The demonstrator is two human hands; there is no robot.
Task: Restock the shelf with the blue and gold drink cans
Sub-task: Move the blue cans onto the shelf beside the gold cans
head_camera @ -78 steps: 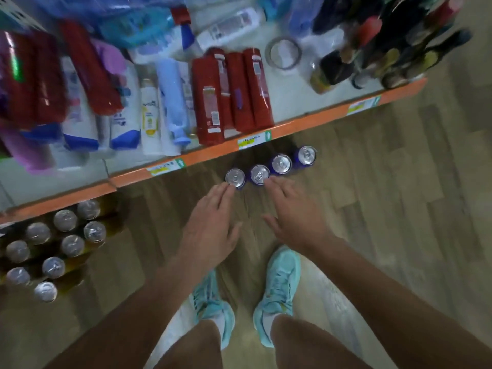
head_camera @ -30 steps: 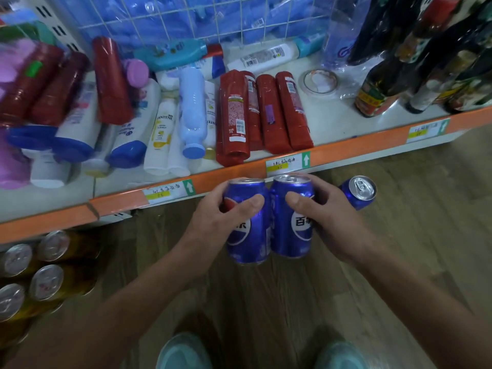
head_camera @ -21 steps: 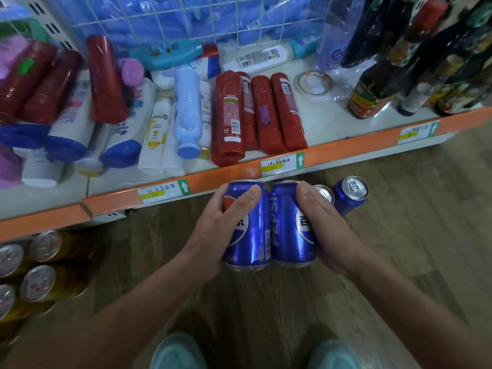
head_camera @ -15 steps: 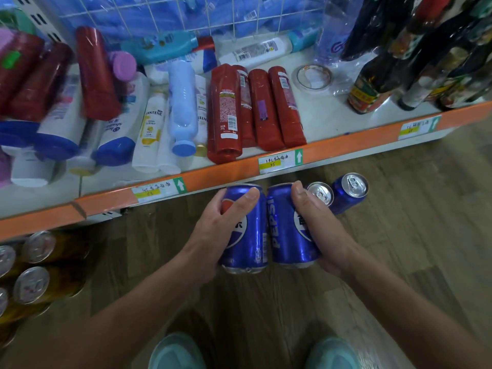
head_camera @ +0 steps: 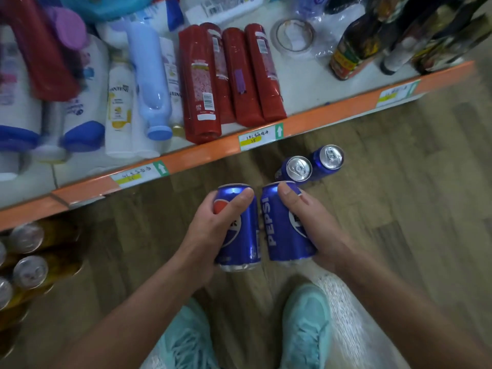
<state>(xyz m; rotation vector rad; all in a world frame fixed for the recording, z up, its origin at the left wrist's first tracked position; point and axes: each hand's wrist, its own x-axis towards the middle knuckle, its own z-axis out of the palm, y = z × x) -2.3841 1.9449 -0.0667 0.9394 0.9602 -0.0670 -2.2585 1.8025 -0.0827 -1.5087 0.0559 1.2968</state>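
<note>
**A:** Are both hands loaded?

**B:** Yes. The left hand is wrapped round a blue aluminium drink can, thumb across the logo. The right hand is wrapped round a second blue aluminium drink can, the one lettered PEPSI. The two cans are side by side, almost touching, with their tops tipped away from the person. They are held above the wooden plank floor.

**A:** What does the step ask for?

**B:** In my view, a firm wrap on each can and a slight gap between them so they don't knock. They should then be lifted clear of the lip of the orange-edged shelf before being set upright. I cannot tell which slot is meant.

**A:** What's around them?

**B:** Just beyond the right hand, two more blue cans stand on the floor. Well to the left of the left hand, below the shelf edge, are the gold-bodied cans.

**A:** Anything in the way?

**B:** Ahead of both hands lie red plastic bottles and pale toiletry bottles, packed close together. Further right are a roll of clear tape and dark glass bottles. Little bare shelf shows between them.
</note>
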